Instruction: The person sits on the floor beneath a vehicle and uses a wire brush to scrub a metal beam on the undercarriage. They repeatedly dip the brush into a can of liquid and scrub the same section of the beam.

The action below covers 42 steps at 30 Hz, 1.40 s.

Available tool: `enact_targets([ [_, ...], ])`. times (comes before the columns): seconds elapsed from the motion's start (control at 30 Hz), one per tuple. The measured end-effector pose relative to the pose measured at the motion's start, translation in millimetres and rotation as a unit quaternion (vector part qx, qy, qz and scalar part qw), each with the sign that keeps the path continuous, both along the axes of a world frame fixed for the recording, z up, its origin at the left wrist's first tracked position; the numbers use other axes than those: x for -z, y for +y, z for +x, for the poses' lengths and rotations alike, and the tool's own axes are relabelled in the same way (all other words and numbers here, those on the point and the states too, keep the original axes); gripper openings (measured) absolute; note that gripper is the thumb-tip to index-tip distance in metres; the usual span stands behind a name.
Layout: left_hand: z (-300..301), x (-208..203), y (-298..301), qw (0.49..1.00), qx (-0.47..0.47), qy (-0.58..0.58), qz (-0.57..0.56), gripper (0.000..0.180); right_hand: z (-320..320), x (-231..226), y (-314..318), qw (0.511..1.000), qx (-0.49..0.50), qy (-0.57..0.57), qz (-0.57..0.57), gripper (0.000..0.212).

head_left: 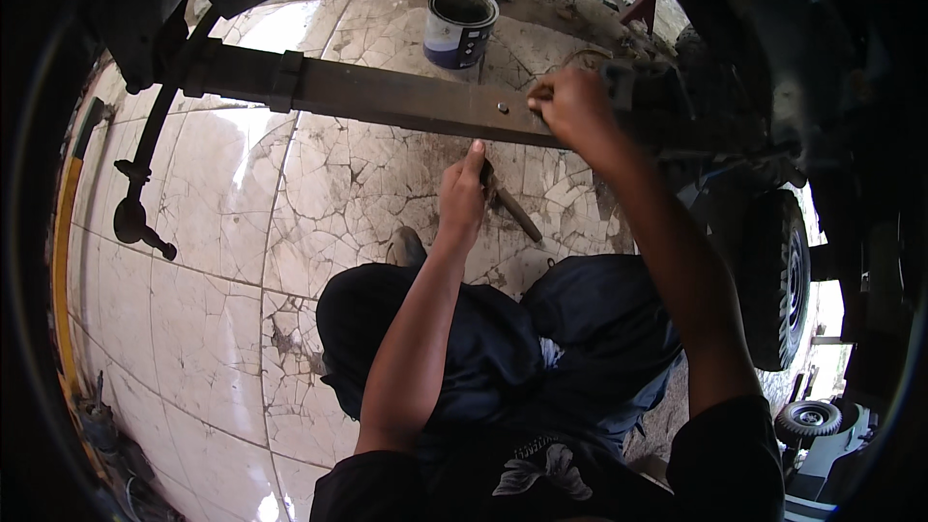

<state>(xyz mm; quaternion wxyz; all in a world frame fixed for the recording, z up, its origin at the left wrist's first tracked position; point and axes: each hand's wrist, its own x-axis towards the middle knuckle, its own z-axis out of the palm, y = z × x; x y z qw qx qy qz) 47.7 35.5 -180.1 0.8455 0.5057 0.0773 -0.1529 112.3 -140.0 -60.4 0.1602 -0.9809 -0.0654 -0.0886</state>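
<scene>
A brown steel leaf spring (387, 95) crosses in front of me, with a strap clamp (286, 82) around its left part. A small bolt head or pin (503, 107) shows on its upper face. Just right of this, my right hand (572, 108) is over the spring with fingers pinched; whatever is between them is too small to make out. My left hand (462, 195) is below the spring's near edge, thumb pointing up at it and fingers curled. Beside those fingers is a dark piece, and a brownish rod or handle (519, 215) slants away; whether I grip it is hidden.
Behind the spring stands an open paint can (454, 43) on cracked tiles (213, 261). A dark rod with a ball joint (135, 217) hangs at left, near a yellow bar (64, 261). Vehicle parts and a tyre (783, 280) crowd the right. A red stand (638, 5) is far off.
</scene>
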Motion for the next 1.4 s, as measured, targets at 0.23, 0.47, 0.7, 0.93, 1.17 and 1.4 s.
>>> enact_targets([
  [0.23, -1.8, 1.9, -3.8, 0.999, -0.022, 0.003, -0.027, 0.042, -4.7, 4.5, -8.9, 0.999, 0.004, -0.007, 0.053, 0.014],
  [0.47, -3.0, -7.4, 2.1, 0.999, -0.031, 0.014, -0.006, 0.040, -29.3, 3.7, 2.6, 0.995, 0.027, 0.006, 0.096, 0.016],
  [0.7, 0.2, 1.2, -0.4, 1.000, -0.001, -0.008, 0.000, 0.045, -2.8, 8.7, 4.6, 0.991, 0.062, -0.005, 0.118, 0.020],
  [0.93, 2.3, -4.5, 3.7, 0.999, -0.036, 0.002, -0.006, 0.043, -24.2, 11.7, -2.6, 0.992, 0.052, 0.012, 0.116, 0.017],
  [1.17, 0.9, -8.1, -0.5, 0.999, -0.035, 0.020, -0.009, 0.042, -23.9, 16.8, -3.8, 0.992, 0.043, -0.019, 0.115, 0.020],
  [1.4, 3.1, -1.8, 2.4, 0.999, -0.024, -0.017, -0.027, 0.044, -33.0, 16.7, -0.4, 0.985, 0.040, -0.045, 0.164, 0.019],
])
